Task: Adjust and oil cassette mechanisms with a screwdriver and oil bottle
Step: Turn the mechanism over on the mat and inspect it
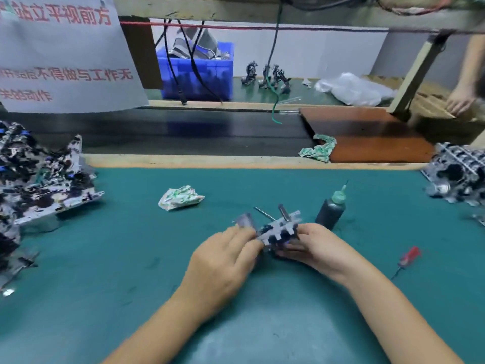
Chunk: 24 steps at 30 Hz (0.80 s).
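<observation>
Gripped by left hand (225,256) and right hand (312,248): cassette mechanism (279,229); just behind, oil bottle (331,208); right, red screwdriver (408,256).

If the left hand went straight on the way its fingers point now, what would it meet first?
The left hand points up-right at the cassette mechanism it already grips; beyond that, probably the oil bottle, though depth is unclear.

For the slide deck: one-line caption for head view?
Both hands grip a cassette mechanism over the green mat; oil bottle upright behind.
</observation>
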{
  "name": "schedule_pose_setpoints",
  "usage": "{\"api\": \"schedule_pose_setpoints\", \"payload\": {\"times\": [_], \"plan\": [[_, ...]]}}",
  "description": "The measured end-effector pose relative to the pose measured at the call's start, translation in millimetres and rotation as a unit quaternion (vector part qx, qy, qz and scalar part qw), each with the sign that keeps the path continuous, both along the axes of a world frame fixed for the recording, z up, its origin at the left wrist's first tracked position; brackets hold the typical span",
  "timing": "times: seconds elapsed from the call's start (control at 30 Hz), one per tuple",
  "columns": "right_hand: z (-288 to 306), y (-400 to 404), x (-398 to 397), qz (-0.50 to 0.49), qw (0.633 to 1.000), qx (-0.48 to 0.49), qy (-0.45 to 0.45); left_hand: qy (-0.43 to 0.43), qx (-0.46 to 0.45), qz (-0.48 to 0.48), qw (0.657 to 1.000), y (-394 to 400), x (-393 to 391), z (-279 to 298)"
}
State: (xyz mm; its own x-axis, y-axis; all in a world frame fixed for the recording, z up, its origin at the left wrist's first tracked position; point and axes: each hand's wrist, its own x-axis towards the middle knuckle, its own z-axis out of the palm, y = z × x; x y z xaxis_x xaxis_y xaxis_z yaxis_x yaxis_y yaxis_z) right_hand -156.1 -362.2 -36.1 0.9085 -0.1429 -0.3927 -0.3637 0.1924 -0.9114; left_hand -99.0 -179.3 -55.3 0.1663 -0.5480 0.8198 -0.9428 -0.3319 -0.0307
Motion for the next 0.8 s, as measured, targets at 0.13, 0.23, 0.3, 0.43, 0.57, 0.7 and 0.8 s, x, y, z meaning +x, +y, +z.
{"api": "schedule_pose_setpoints", "payload": {"times": [0.13, 0.23, 0.3, 0.43, 0.57, 0.7, 0.8], "plan": [[-7, -9, -16, 0.005, 1.000, -0.023, 0.017, -0.109, 0.081, -0.071, 0.988, -7, -11, -8], [-2, -13, -20, 0.043, 0.987, -0.155, 0.012, -0.111, 0.090, -0.094, 0.985, -7, -14, -9], [0, -22, -23, 0.023, 0.961, -0.274, 0.033, -0.113, 0.103, -0.109, 0.982, -6, -13, -12], [-1, -41, -34, -0.060, 0.970, -0.230, 0.054, -0.079, 0.145, -0.123, 0.979, -3, -15, -20], [-15, -31, -43, -0.098, 0.942, -0.319, -0.028, 0.072, 0.105, -0.108, 0.986, -3, -12, -19], [-31, -23, -45, -0.097, 0.890, -0.437, -0.080, 0.377, 0.147, -0.074, 0.911, 3, -2, -11], [-34, -22, -44, -0.088, 0.878, -0.462, -0.086, 0.458, 0.180, -0.085, 0.867, 3, 3, -13]]}}
